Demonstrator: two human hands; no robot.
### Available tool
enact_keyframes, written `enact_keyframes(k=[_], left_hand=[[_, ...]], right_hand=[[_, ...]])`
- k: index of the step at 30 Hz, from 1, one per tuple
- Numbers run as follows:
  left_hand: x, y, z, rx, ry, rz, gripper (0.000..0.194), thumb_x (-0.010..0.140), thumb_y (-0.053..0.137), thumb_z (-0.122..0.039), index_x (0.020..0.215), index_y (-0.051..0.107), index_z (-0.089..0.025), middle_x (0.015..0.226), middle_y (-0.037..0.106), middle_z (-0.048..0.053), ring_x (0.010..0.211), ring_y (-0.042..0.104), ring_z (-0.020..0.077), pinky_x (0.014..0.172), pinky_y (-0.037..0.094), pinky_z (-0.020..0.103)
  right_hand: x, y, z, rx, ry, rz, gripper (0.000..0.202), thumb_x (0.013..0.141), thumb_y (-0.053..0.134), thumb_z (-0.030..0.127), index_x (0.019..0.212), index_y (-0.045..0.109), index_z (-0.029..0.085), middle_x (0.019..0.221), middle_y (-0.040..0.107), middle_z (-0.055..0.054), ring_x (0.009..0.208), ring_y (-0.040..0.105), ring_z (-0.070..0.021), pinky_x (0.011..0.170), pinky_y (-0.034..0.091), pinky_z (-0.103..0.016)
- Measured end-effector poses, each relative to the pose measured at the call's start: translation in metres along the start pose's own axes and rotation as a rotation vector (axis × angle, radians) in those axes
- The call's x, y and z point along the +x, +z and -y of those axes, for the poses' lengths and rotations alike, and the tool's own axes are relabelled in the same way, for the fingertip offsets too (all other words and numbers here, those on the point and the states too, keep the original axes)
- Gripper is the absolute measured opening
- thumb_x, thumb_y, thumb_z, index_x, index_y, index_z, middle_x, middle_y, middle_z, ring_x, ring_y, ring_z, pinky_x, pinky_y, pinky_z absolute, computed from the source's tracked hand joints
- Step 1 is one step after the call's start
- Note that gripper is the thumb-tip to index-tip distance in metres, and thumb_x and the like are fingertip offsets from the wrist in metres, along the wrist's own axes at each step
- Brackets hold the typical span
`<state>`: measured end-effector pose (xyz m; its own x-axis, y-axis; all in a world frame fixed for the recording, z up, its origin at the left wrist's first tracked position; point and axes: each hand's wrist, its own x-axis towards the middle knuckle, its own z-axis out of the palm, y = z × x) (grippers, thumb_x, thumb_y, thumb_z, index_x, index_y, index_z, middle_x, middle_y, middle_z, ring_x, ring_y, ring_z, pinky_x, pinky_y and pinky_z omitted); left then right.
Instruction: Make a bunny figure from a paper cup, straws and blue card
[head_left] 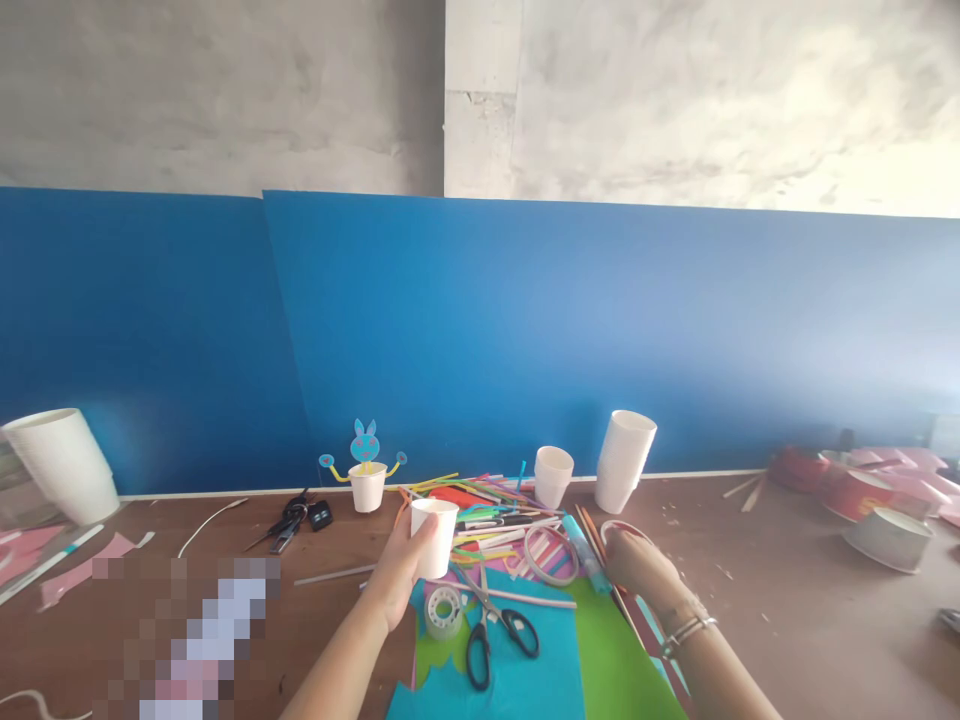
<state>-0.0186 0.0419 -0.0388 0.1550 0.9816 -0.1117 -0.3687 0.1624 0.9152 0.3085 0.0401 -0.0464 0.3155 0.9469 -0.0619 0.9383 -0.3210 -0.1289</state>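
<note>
Left hand (pixel 409 565): the grip is closed around a white cup (pixel 437 548), fingers and thumb on its sides. The cup stands roughly upright, mouth up, in front of the heap of craft pieces (pixel 487 540) at mid-bench (pixel 750 600).

Right hand (pixel 639 565): positioned at the right edge of the heap, at a pale ring (pixel 619 522). The fingers are largely hidden; whether the grip is closed on the ring cannot be told. A bracelet (pixel 688 632) is on the wrist.

Between the forearms: scissors (pixel 489 607) with black handles, blades parted, lie on a blue sheet (pixel 536 690); a tape roll (pixel 442 630) lies just to their left. A green sheet (pixel 622 660) shows to the right of the blue one. A blue roll (pixel 587 553) lies near the right hand.

Behind, near the blue panel (pixel 487 340): a rabbit figure (pixel 365 445) with two yellow arms rises from a small pot (pixel 367 491); a short stack (pixel 553 480) and a tall stack (pixel 624 465) of white cups stand farther right. Keys (pixel 289 522) lie to the left.
</note>
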Motion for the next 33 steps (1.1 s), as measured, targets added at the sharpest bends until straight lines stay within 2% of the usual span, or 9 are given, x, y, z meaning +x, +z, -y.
enact_keyframes(k=[3, 7, 10, 14, 18, 22, 26, 29, 33], left_hand=[[-0.001, 0.001, 0.001, 0.006, 0.001, 0.045, 0.067, 0.059, 0.078, -0.054, 0.112, 0.058, -0.019, 0.098, 0.067, 0.009, 0.083, 0.063, 0.0216, 0.066, 0.045, 0.027], [-0.006, 0.003, -0.002, 0.009, -0.016, 0.106, 0.066, 0.057, 0.082, -0.046, 0.112, 0.055, -0.021, 0.094, 0.066, 0.006, 0.081, 0.062, 0.0203, 0.068, 0.046, 0.028], [-0.009, 0.004, -0.005, -0.008, -0.039, 0.131, 0.065, 0.058, 0.081, -0.046, 0.112, 0.054, -0.023, 0.095, 0.065, 0.005, 0.081, 0.063, 0.0207, 0.069, 0.046, 0.029], [-0.008, 0.002, -0.003, -0.028, -0.051, 0.192, 0.061, 0.061, 0.079, -0.050, 0.110, 0.058, -0.020, 0.098, 0.067, 0.009, 0.087, 0.064, 0.0233, 0.071, 0.047, 0.030], [-0.007, 0.001, -0.002, -0.070, -0.035, 0.239, 0.053, 0.068, 0.074, -0.049, 0.110, 0.060, -0.019, 0.106, 0.067, 0.010, 0.097, 0.063, 0.0244, 0.077, 0.049, 0.030], [-0.008, 0.004, -0.003, -0.157, -0.078, 0.208, 0.049, 0.074, 0.070, -0.045, 0.114, 0.058, -0.020, 0.109, 0.066, 0.010, 0.099, 0.063, 0.0248, 0.079, 0.051, 0.032], [-0.005, 0.003, 0.002, -0.204, -0.151, 0.107, 0.053, 0.074, 0.069, -0.047, 0.116, 0.055, -0.017, 0.106, 0.067, 0.011, 0.092, 0.064, 0.0240, 0.074, 0.052, 0.033], [-0.001, 0.000, 0.007, -0.132, -0.123, 0.039, 0.059, 0.068, 0.076, -0.041, 0.117, 0.052, -0.021, 0.108, 0.066, 0.009, 0.090, 0.064, 0.0213, 0.073, 0.051, 0.030], [0.003, -0.002, 0.009, 0.004, -0.045, 0.056, 0.058, 0.066, 0.077, -0.042, 0.115, 0.055, -0.022, 0.108, 0.067, 0.008, 0.090, 0.065, 0.0210, 0.071, 0.049, 0.027]], right_hand=[[-0.003, 0.002, 0.006, -0.018, 0.008, 0.030, 0.026, 0.075, 0.049, 0.004, 0.092, 0.065, 0.014, 0.095, 0.072, -0.015, 0.091, 0.068, -0.0274, 0.065, 0.046, -0.030], [-0.003, 0.004, 0.014, -0.032, 0.041, 0.052, 0.026, 0.077, 0.046, 0.004, 0.093, 0.066, 0.010, 0.096, 0.071, -0.019, 0.093, 0.068, -0.0322, 0.067, 0.047, -0.035], [-0.003, 0.004, 0.017, -0.038, 0.048, 0.042, 0.027, 0.079, 0.043, 0.004, 0.093, 0.067, 0.008, 0.095, 0.071, -0.021, 0.094, 0.068, -0.0326, 0.068, 0.047, -0.036], [-0.006, 0.003, 0.019, -0.040, 0.046, 0.012, 0.027, 0.078, 0.044, 0.003, 0.091, 0.067, 0.010, 0.093, 0.072, -0.019, 0.093, 0.068, -0.0308, 0.066, 0.045, -0.033], [-0.009, -0.003, 0.019, -0.033, 0.047, -0.014, 0.024, 0.082, 0.044, 0.009, 0.083, 0.068, 0.013, 0.092, 0.071, -0.018, 0.091, 0.067, -0.0305, 0.066, 0.044, -0.033], [-0.010, -0.019, 0.011, 0.002, 0.098, -0.009, 0.025, 0.081, 0.045, 0.015, 0.073, 0.068, 0.020, 0.087, 0.072, -0.014, 0.085, 0.068, -0.0294, 0.064, 0.044, -0.033], [-0.014, -0.041, 0.007, 0.023, 0.173, -0.054, 0.029, 0.084, 0.040, 0.027, 0.077, 0.067, 0.019, 0.087, 0.072, -0.016, 0.081, 0.067, -0.0306, 0.060, 0.043, -0.034], [-0.021, -0.053, 0.011, 0.017, 0.113, -0.106, 0.023, 0.082, 0.041, 0.025, 0.080, 0.064, 0.021, 0.086, 0.071, -0.013, 0.079, 0.066, -0.0291, 0.058, 0.041, -0.033], [-0.030, -0.058, 0.017, 0.009, 0.004, -0.098, 0.024, 0.083, 0.039, 0.022, 0.075, 0.061, 0.022, 0.077, 0.069, -0.011, 0.070, 0.064, -0.0269, 0.055, 0.037, -0.031]])
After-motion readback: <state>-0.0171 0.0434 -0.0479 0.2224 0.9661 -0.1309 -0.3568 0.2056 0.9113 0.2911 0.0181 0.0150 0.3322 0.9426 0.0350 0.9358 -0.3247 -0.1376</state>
